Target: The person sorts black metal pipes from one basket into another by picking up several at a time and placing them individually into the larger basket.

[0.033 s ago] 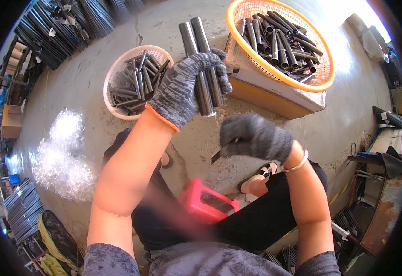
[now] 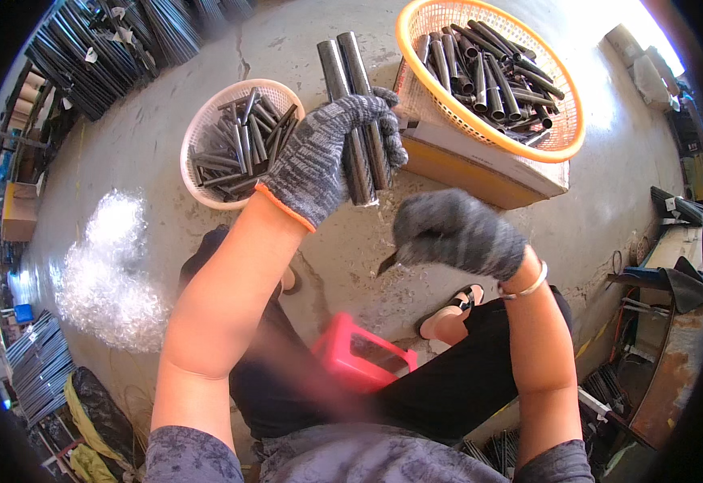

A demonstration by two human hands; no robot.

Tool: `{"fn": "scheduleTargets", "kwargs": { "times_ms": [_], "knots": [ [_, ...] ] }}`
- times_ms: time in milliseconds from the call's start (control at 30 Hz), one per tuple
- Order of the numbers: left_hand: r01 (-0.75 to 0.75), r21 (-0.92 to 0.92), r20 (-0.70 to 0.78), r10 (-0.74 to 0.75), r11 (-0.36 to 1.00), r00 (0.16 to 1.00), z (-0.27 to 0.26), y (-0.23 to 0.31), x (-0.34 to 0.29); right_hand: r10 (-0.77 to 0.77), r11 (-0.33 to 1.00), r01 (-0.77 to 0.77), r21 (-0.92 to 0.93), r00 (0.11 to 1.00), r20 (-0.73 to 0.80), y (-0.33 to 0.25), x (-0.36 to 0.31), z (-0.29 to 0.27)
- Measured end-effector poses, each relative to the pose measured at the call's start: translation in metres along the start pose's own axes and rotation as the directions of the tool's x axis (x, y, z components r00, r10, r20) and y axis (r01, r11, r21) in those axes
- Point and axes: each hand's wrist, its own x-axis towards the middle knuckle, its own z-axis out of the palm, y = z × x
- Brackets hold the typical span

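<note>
My left hand (image 2: pixel 319 153), in a grey knitted glove with an orange cuff, is closed around two dark glossy tubes (image 2: pixel 335 71). They lie side by side, sticking out above and below the fist, with some clear film at the lower ends. To the right and lower, my gloved right hand (image 2: pixel 460 233) is balled up and slightly blurred. From its finger side pokes a small dark pointed piece (image 2: pixel 387 264), apart from the tubes; most of it is hidden in the glove. Clear bits hang or lie between the hands.
A pale basket (image 2: pixel 189 165) of short dark tubes stands behind my left wrist. An orange-rimmed basket (image 2: pixel 578 133) full of longer tubes rests on a cardboard box (image 2: pixel 480 167). Clear plastic scraps (image 2: pixel 110 282) lie heaped at left. A pink stool (image 2: pixel 337 346) sits between my legs.
My right hand has moved slightly right and away from the tubes, with the dark piece still in it. The left hand and its tubes have barely shifted.
</note>
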Motion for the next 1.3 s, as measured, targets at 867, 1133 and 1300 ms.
{"fn": "scheduleTargets", "kwargs": {
  "times_ms": [867, 1133, 1300],
  "knots": [
    [0.094, 0.196, -0.044, -0.087, 0.976, 0.995, 0.006, -0.022, -0.003, -0.076, 0.853, -0.058, -0.518, 0.969, -0.233, -0.016, 0.006, 0.003],
    [0.128, 0.142, -0.005, -0.129, 0.981, 0.992, 0.003, -0.018, -0.006, -0.031, 0.867, -0.113, -0.486, 0.96, -0.278, -0.013, -0.001, -0.005],
    [0.16, 0.166, -0.019, -0.159, 0.973, 0.987, 0.003, -0.024, -0.003, -0.077, 0.919, -0.059, -0.389, 0.942, -0.326, -0.01, 0.002, 0.004]
  ]
}}
